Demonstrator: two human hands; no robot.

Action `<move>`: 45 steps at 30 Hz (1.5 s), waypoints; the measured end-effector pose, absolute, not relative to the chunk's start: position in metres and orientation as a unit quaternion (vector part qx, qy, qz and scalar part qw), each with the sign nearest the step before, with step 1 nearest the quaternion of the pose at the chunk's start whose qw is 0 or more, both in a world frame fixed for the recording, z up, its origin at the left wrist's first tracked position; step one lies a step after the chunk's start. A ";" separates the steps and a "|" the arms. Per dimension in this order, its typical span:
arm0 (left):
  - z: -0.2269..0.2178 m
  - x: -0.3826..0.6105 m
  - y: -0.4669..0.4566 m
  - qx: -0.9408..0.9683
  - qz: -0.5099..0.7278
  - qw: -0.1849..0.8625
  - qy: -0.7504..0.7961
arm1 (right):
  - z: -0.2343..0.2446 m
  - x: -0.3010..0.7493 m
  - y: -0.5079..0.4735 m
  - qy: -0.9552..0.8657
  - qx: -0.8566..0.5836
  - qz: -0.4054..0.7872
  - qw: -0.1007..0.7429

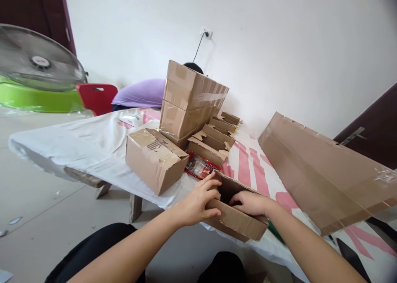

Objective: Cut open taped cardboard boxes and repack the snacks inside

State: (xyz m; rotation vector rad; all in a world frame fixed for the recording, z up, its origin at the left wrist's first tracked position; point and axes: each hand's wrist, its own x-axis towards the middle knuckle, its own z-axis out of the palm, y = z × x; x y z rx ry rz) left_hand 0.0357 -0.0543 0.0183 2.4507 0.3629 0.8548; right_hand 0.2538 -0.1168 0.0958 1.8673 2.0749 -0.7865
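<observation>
An open cardboard box sits at the table's near edge, right in front of me. My left hand grips its near-left wall, thumb outside and fingers curled over the rim. My right hand reaches down into the box with bent fingers; whatever they touch inside is hidden. A red snack packet lies on the table just beyond the box.
A taped carton stands to the left. Two stacked cartons and several open small boxes are behind. A long flat carton leans at right. A person in purple sits beyond the table. A fan is at far left.
</observation>
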 end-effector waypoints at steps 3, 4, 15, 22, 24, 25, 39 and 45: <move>0.016 0.036 -0.055 0.898 0.333 0.256 0.131 | 0.101 0.256 -0.118 0.716 0.634 -0.268 0.116; 0.015 0.036 -0.056 0.897 0.340 0.253 0.129 | 0.103 0.258 -0.119 0.725 0.619 -0.283 0.110; 0.010 0.038 -0.055 0.894 0.363 0.228 0.130 | 0.137 0.262 -0.138 0.716 0.636 -0.080 0.277; 0.008 0.039 -0.057 0.894 0.366 0.224 0.129 | 0.122 0.284 -0.157 0.743 0.628 -0.062 0.224; 0.008 0.040 -0.057 0.893 0.370 0.224 0.127 | 0.115 0.288 -0.164 0.747 0.628 -0.068 0.205; 0.008 0.040 -0.057 0.892 0.373 0.223 0.126 | 0.112 0.289 -0.166 0.745 0.636 -0.060 0.194; 0.002 0.045 -0.063 0.873 0.417 0.194 0.163 | 0.096 0.296 -0.166 0.675 0.730 -0.019 -0.109; 0.009 0.055 -0.062 0.860 0.406 0.200 0.236 | 0.131 0.318 -0.163 0.636 0.710 0.005 -0.303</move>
